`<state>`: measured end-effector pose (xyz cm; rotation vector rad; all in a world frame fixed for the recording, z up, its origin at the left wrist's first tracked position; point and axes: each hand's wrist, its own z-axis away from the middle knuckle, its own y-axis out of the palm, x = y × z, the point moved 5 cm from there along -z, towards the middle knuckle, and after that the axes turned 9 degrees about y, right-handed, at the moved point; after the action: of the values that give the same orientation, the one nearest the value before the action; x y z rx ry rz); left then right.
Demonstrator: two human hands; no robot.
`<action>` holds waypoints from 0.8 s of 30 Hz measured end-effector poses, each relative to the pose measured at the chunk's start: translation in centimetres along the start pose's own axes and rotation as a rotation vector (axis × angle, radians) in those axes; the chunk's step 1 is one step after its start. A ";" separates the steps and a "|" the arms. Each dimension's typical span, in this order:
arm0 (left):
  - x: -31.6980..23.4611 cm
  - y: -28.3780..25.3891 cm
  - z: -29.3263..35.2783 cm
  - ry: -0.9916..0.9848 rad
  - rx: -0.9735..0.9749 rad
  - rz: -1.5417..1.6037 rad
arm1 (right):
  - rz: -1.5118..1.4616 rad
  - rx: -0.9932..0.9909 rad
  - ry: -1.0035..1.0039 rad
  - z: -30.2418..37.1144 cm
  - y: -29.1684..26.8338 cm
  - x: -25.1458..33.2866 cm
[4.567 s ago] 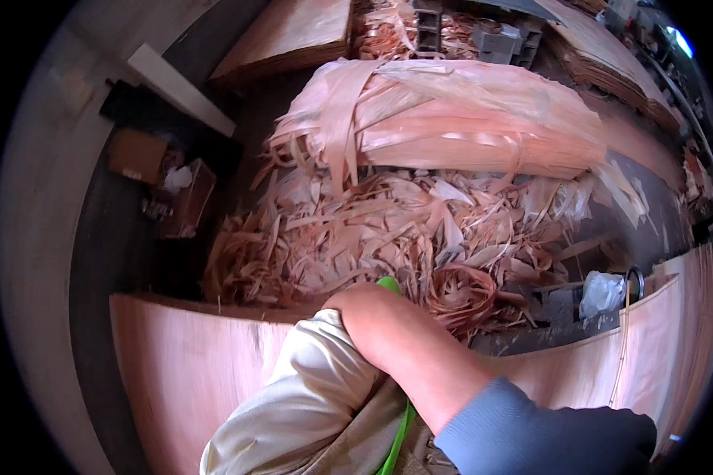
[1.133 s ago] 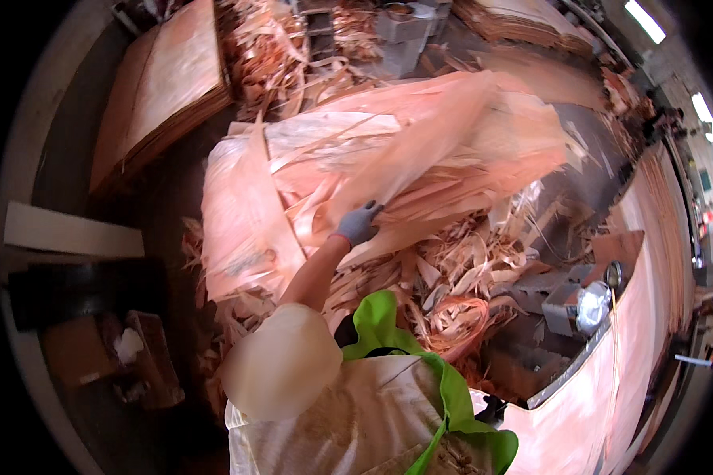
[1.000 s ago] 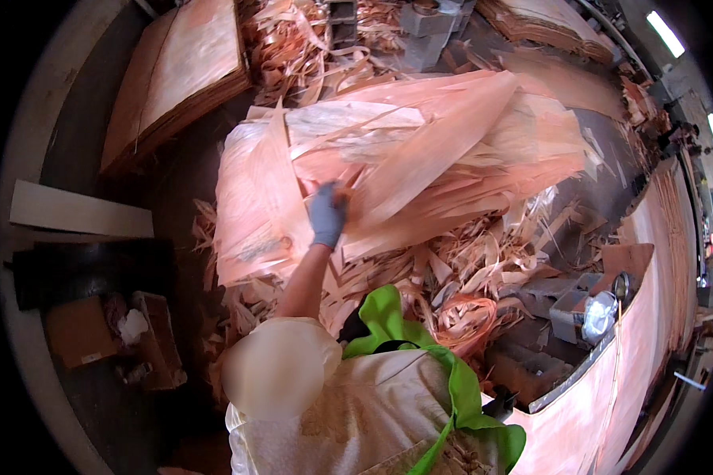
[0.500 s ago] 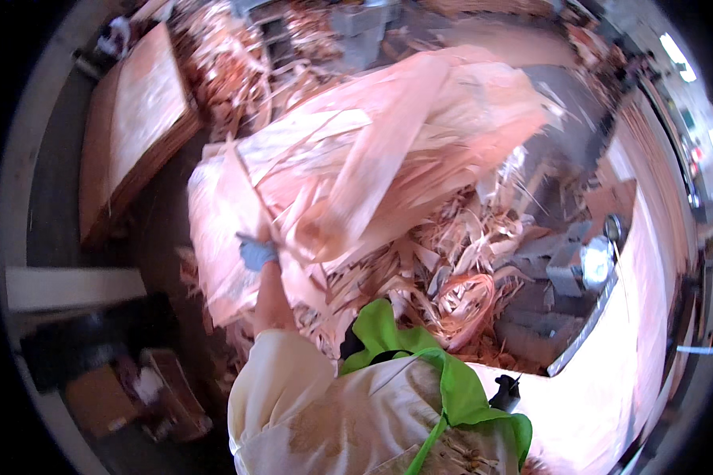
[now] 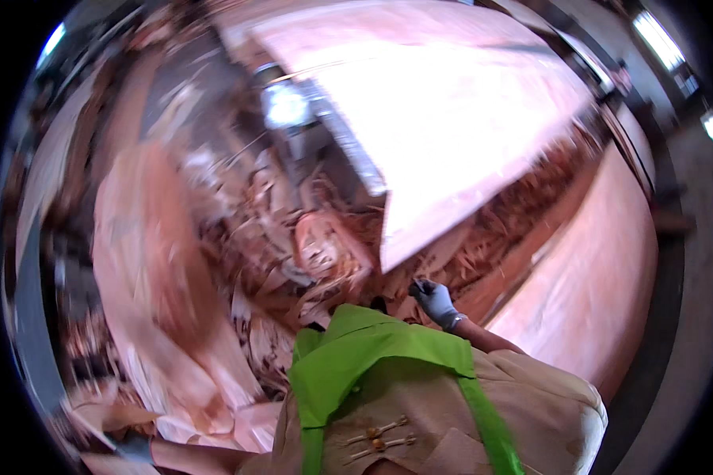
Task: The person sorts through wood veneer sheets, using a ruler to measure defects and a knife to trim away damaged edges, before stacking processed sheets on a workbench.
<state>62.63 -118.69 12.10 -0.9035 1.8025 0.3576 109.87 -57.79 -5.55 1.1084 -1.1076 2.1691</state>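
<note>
At the lower left, my left hand (image 5: 135, 447) wears a blue-grey glove and is beside pale wood veneer strips (image 5: 112, 415). Its fingers are blurred and partly hidden, so I cannot tell whether it grips them. My right hand (image 5: 436, 302), in a grey glove with dark fingertips, is right of centre with its fingers curled. Whatever it holds, if anything, is too small and dark to name. Just beyond it is the corner of a large pale veneer stack (image 5: 451, 103), brightly lit. A long heap of loose veneer (image 5: 146, 261) lies on the left, smeared by motion.
Torn veneer scraps (image 5: 269, 237) cover the floor ahead. A shiny round lamp-like thing (image 5: 287, 105) stands beside a metal-coloured edge (image 5: 348, 146) along the stack. At the right stands another veneer stack (image 5: 586, 277), with shavings (image 5: 523, 198) in the gap between.
My view and body have swung right; the veneer heap is now at the left. My left hand has shifted to the lower left. My right hand now reaches out toward the bright stack's corner.
</note>
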 end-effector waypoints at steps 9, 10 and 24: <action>-37.7 22.8 24.6 0.359 0.400 0.452 | -0.334 -0.436 0.199 3.1 -14.2 -12.4; -40.7 24.3 28.7 0.740 0.436 0.209 | -0.334 -0.503 0.217 4.5 -15.7 -14.0; -60.0 30.0 76.6 0.432 1.620 1.244 | -0.585 -1.113 0.333 12.1 -32.4 -19.6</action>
<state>102.74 -26.60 29.00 1.3777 2.0283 -0.6058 148.75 -50.00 -2.83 0.4254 -1.3157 0.9436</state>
